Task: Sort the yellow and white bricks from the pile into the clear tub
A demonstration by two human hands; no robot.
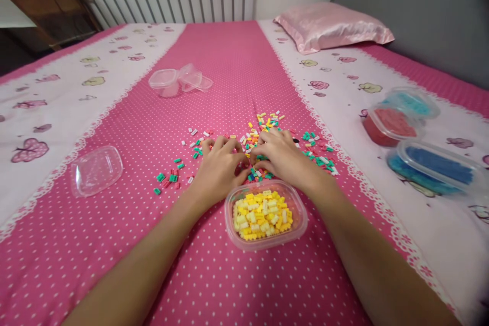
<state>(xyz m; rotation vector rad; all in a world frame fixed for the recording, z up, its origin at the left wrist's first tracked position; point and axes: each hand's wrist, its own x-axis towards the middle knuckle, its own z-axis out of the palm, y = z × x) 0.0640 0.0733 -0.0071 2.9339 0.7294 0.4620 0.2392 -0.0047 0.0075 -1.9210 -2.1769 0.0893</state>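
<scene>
Small toy bricks [321, 159] in green, white, red, yellow and orange lie scattered over the pink dotted bedsheet. My left hand [222, 163] is over the middle of the spread, fingers bent and apart, touching bricks. Close beside it my right hand [278, 155] curls down into the same pile; whatever is between its fingertips is too small and covered to make out. Just in front of both wrists sits a clear plastic container [301, 221] without its lid, filled with yellow and pale-yellow bricks [263, 214].
A clear lid [97, 170] lies at left. Empty clear containers and lids [164, 79] sit farther back. On the right stand containers of blue bricks [435, 165], red bricks [389, 122] and turquoise bricks [410, 102]. A pink pillow [332, 28] rests at the far right.
</scene>
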